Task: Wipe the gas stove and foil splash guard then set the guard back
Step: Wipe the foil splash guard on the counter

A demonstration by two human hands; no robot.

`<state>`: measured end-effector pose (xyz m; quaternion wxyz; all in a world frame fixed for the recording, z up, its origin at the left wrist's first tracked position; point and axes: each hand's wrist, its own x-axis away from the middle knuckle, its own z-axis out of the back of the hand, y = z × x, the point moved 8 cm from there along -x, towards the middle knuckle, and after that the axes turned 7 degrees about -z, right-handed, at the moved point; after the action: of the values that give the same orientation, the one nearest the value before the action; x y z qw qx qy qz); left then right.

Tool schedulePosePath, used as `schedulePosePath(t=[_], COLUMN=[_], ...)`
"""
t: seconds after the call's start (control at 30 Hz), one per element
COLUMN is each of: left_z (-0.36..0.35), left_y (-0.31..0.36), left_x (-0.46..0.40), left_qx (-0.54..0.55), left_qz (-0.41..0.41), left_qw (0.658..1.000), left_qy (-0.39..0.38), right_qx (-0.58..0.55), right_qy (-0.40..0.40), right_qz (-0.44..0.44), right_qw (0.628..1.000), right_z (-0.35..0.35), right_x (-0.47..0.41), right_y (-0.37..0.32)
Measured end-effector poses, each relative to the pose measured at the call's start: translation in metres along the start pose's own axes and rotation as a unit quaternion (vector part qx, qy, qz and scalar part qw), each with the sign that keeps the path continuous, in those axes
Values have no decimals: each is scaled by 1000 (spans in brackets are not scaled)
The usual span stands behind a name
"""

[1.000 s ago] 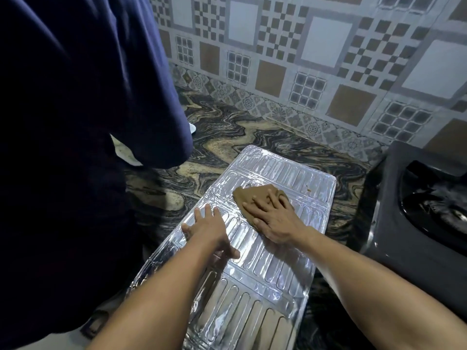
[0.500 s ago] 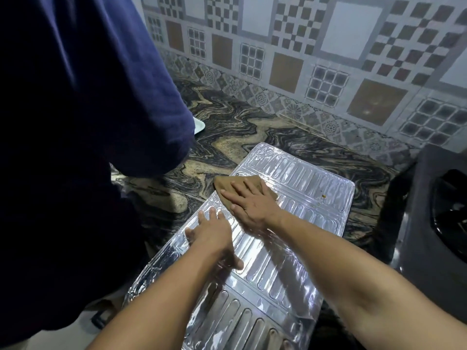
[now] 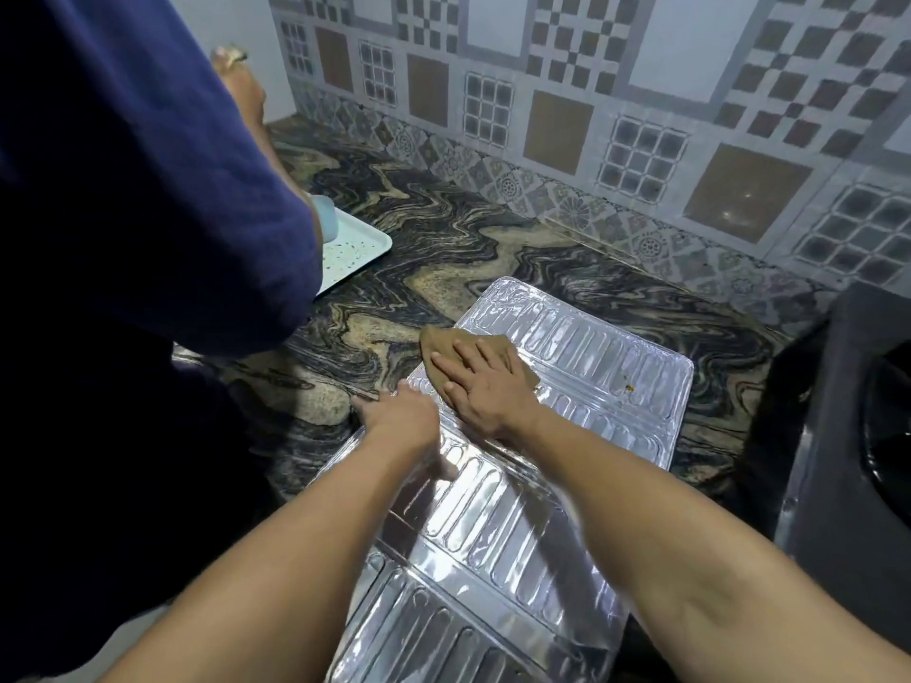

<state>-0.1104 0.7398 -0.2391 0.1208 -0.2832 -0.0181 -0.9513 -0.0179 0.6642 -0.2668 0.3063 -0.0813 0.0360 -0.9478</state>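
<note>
The right hand and cloth have slid to the guard's left edge — fingers flat, spread on the cloth. Left hand presses open-palmed beside it, gripping nothing.

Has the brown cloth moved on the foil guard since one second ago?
Yes. The brown cloth slid left across the foil guard, from mid-panel to its left edge, now overhanging the counter.

You have a single head-worn wide-angle view, looking forward and steeply down from close above the marbled surface. It faces the tiled wall at the far side, with both your forearms entering from the near edge.
</note>
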Motion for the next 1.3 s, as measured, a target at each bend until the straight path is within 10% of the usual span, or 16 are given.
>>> schedulePosePath(t=[0.27,0.53,0.83,1.03,1.3], left_z=[5,8,4,0,0], left_y=[5,19,25,26,21], left_x=[-7,-34,-42,-50,-52], left_qx=[-68,-67,-57,-59,-13], left_qz=[-28,-79,-86,-88,-110], left_qw=[997,995,993,992,993], left_qy=[30,-6,-57,-73,-36], right_qx=[-26,41,-50,-19,-79], right_qy=[-20,14,2,35,80], right_qz=[-224,-33,-256,-126,-346], right_qw=[974,999,965,991,931], right_z=[12,13,23,18,35], right_x=[-12,-25,-55,-53,-7], right_y=[89,35,105,64,153])
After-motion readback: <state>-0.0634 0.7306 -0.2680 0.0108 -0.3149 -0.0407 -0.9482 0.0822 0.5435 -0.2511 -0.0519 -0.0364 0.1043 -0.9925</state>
